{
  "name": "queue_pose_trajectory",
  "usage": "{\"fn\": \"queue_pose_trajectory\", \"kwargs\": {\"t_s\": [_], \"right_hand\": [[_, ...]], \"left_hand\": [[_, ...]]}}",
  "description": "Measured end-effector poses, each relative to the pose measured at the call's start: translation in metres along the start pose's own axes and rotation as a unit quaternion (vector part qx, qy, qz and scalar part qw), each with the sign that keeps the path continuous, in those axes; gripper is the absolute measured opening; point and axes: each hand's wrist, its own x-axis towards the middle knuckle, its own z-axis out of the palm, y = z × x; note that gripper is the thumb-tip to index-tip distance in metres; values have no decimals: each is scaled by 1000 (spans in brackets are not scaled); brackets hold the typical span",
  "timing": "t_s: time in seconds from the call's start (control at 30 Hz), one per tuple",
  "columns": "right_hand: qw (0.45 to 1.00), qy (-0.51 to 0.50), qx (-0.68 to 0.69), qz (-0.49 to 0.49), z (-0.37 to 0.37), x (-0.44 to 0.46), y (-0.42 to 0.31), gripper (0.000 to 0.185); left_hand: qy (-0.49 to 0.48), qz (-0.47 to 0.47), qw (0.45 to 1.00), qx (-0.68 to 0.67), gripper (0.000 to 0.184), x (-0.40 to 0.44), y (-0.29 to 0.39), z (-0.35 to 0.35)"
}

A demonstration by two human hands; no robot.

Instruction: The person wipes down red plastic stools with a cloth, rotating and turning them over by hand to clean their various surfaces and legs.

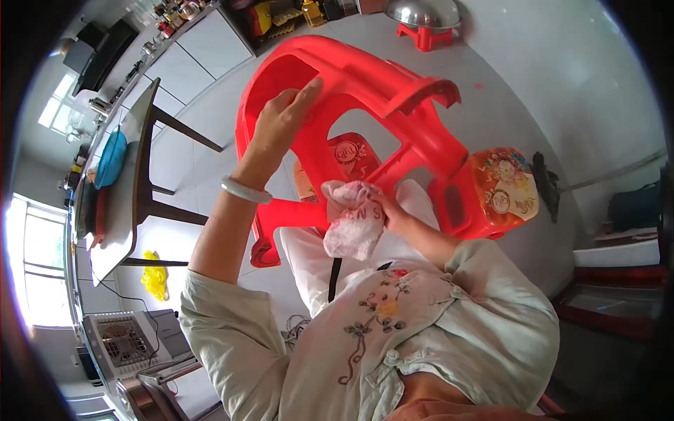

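A red plastic chair [358,77] is tipped over in front of my lap, its legs and openings facing different ways. My left hand [281,119], with a pale bangle at the wrist, grips its upper part. My right hand [394,214] is closed around a pink cloth [354,228] with letters on it, bunched up against a lower bar of the chair. The cloth hides part of that bar and some of my fingers.
A red stool with a flower-printed seat [507,184] stands to the right; another printed red surface [351,154] shows through the chair. A dark-legged table [144,168] holds a blue basin [112,158] on the left. A yellow bag [154,276] lies beyond. A metal bowl [421,12] sits on a red stool at the back.
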Motion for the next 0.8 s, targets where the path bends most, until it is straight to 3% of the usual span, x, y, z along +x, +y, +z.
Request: {"fn": "queue_pose_trajectory", "kwargs": {"t_s": [0.07, 0.1, 0.17, 0.2, 0.27, 0.3, 0.37, 0.53, 0.6, 0.7, 0.77, 0.8], "right_hand": [[993, 92, 15, 73, 10, -6, 9, 32], [992, 103, 9, 70, -10, -9, 8, 32], [1000, 27, 15, -2, -23, 16, 28, 30], [997, 49, 40, 37, -9, 8, 50, 30], [999, 28, 15, 30, -7, 8, 28, 32], [999, 14, 6, 38, -7, 3, 30, 36], [998, 6, 23, 56, -10, 3, 37, 37], [990, -26, 88, 103, -9, 1, 34, 42], [996, -2, 35, 81, -1, -7, 30, 29], [996, -14, -50, 76, -2, -11, 22, 35], [992, -46, -93, 76, -23, -6, 13, 39], [985, -78, -134, 77, -31, -1, 9, 43]], "left_hand": [[-70, -87, 989, 97, 56, 7, 5, 2], [-73, -85, 990, 85, 56, 17, 4, 17], [-116, -107, 971, 177, 57, 29, 9, 15], [-129, -125, 965, 190, 57, 24, 4, 15], [-144, 11, 959, 245, 60, 33, -2, 22], [-147, 7, 958, 245, 60, 30, -3, 21], [-200, 129, 937, 257, 67, 22, -3, 14], [-236, 30, 926, 292, 60, 29, -13, -6], [-237, 6, 928, 287, 57, 34, -19, -12], [-253, 17, 911, 325, 54, 44, -46, -17], [-180, 187, 921, 291, 52, 31, -54, -15], [-181, 186, 921, 290, 52, 26, -55, -14]]}}
